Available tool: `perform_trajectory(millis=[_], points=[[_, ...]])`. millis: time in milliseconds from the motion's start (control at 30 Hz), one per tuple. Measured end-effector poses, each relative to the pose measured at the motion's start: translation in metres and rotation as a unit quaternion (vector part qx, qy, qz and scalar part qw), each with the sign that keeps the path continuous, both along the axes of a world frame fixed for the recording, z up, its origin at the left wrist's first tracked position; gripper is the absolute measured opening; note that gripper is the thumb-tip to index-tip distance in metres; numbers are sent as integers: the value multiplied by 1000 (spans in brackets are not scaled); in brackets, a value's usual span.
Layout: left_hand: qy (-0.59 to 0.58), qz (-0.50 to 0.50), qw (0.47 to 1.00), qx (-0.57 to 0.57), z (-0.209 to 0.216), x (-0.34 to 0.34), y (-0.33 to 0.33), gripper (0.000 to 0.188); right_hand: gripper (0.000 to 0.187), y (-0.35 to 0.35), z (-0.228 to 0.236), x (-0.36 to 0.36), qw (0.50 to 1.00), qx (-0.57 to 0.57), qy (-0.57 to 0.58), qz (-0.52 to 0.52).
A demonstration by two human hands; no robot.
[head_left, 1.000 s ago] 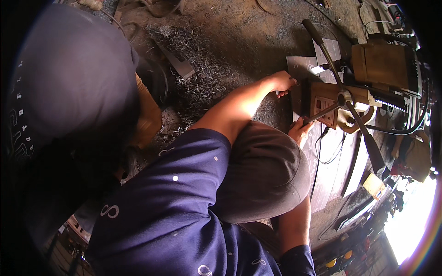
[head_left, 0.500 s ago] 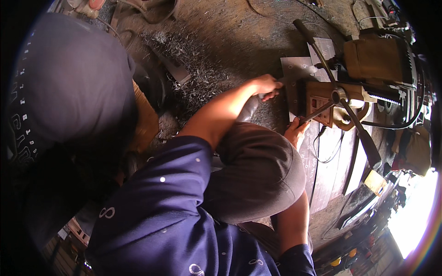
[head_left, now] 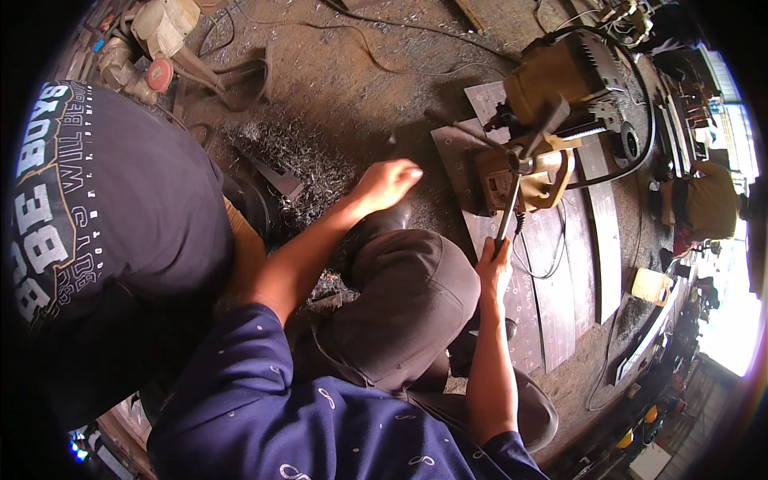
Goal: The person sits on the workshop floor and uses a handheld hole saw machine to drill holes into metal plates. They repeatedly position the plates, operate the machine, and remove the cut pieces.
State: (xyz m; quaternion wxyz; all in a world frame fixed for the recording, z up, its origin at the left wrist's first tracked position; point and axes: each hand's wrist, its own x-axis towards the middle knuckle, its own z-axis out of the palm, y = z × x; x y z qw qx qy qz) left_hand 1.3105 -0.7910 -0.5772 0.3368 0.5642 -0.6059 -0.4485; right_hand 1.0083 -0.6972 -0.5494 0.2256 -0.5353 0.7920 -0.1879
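A magnetic drill with a yellow-brown body stands on drilled steel plates. Its feed handle has several spokes radiating from a hub. My right hand is closed around the end of the lowest spoke. In front of my knee, above the floor, my left hand has its fingers curled in. Whatever they may hold is hidden. A dark boot shows just under that hand.
Metal shavings cover the floor around a flat steel piece. At left, close to me, crouches a person in a dark shirt. A black hose curves beside the drill. Another person is at far right.
My left hand has drawn back left, away from the drill. The feed handle has turned, and my right hand now grips a spoke's end. The whole view has shifted.
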Motion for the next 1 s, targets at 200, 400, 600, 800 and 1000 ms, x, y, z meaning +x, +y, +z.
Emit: perform_trajectory(millis=[200,400,600,800,1000], points=[[45,-386,903,-184,158,-115,-50,63,41,0,86,-20,1000,-3,10,30],[-102,-547,823,-116,233,-151,-52,100,64,22,120,-35,841,-70,-507,-176],[120,-233,961,-83,231,-83,-128,45,38,70,4,-10,984,20,-171,40],[296,-26,955,18,165,-44,-176,43,67,56,-32,13,990,-110,-26,-87],[368,76,925,51,124,-45,-188,35,62,39,64,-15,797,-348,-431,-241]])
